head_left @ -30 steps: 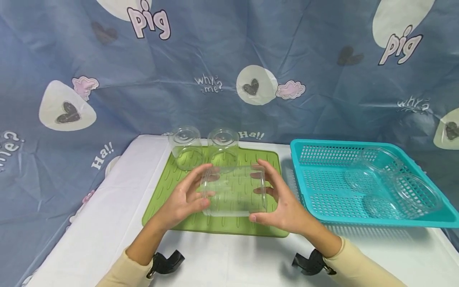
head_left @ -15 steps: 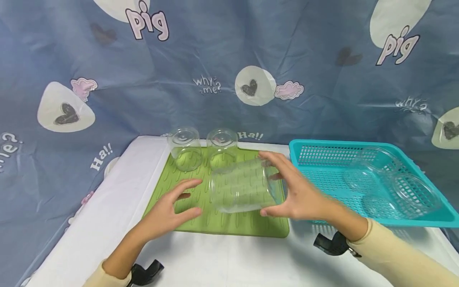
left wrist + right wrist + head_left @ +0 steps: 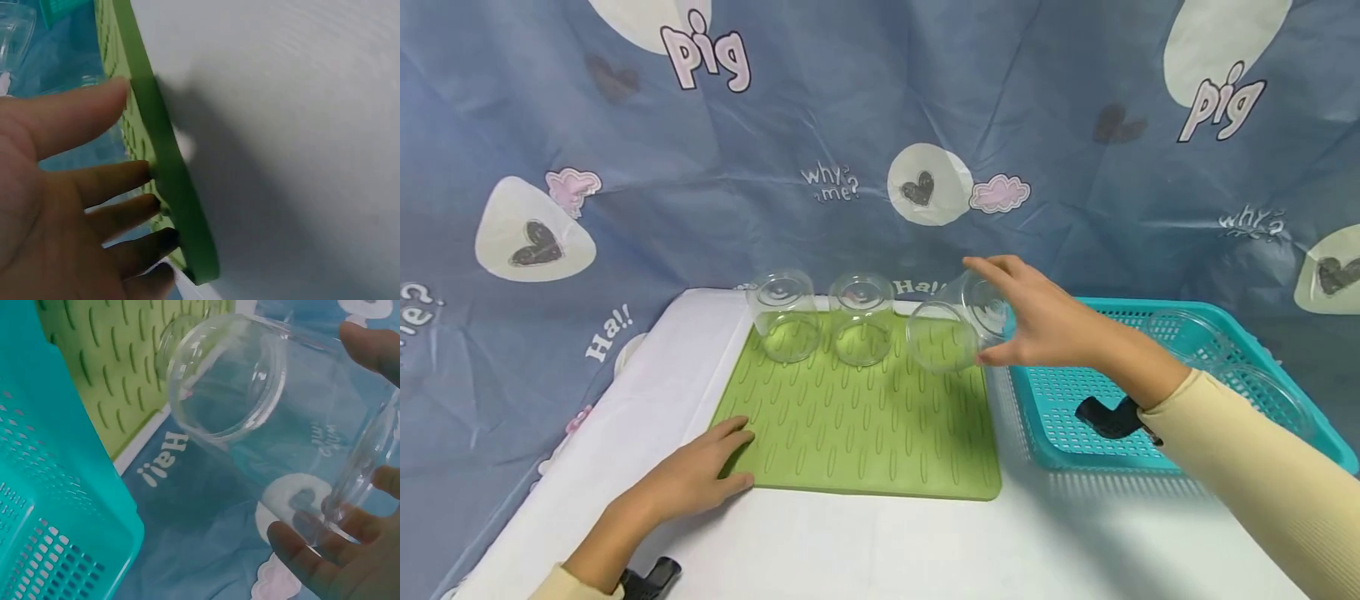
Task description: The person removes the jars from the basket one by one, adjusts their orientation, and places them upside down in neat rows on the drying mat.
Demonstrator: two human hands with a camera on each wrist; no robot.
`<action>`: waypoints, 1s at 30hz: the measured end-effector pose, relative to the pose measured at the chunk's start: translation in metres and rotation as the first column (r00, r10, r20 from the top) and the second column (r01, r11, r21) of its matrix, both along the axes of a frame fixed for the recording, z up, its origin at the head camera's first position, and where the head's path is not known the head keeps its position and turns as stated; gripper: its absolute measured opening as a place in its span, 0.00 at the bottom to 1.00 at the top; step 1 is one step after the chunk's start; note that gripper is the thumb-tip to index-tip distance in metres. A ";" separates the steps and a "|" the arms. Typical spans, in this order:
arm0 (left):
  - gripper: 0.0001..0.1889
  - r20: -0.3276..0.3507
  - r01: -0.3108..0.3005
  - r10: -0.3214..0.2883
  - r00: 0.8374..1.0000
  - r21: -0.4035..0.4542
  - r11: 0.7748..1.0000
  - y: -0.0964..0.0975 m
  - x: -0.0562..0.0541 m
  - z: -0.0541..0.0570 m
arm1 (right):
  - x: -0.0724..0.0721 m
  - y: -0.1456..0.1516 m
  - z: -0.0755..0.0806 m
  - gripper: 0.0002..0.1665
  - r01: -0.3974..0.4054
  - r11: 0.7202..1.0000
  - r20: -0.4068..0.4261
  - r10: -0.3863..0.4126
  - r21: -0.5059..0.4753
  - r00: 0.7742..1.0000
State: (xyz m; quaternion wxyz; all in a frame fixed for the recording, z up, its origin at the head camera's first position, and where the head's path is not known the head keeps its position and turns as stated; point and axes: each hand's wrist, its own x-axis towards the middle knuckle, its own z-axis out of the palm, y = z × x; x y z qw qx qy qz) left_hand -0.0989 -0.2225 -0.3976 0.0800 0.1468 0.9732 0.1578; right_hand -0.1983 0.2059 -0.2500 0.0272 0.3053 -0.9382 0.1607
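The clear jar (image 3: 953, 327), tilted with its mouth down, hangs over the far right corner of the green mat (image 3: 865, 425), gripped by the right hand (image 3: 1048, 321). The left hand (image 3: 696, 477) rests flat, fingers straight, on the mat's near left edge.

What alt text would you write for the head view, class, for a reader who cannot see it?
A person's right hand holds a clear jar tilted above the far right corner of a green mat, beside two upturned jars. The left hand rests on the mat's near left edge.
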 end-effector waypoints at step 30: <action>0.35 0.079 -0.045 0.045 0.996 -0.001 0.999 -0.005 -0.006 -0.002 | -0.066 -0.034 -0.044 0.67 -0.011 0.987 0.215 -0.024 0.157 0.976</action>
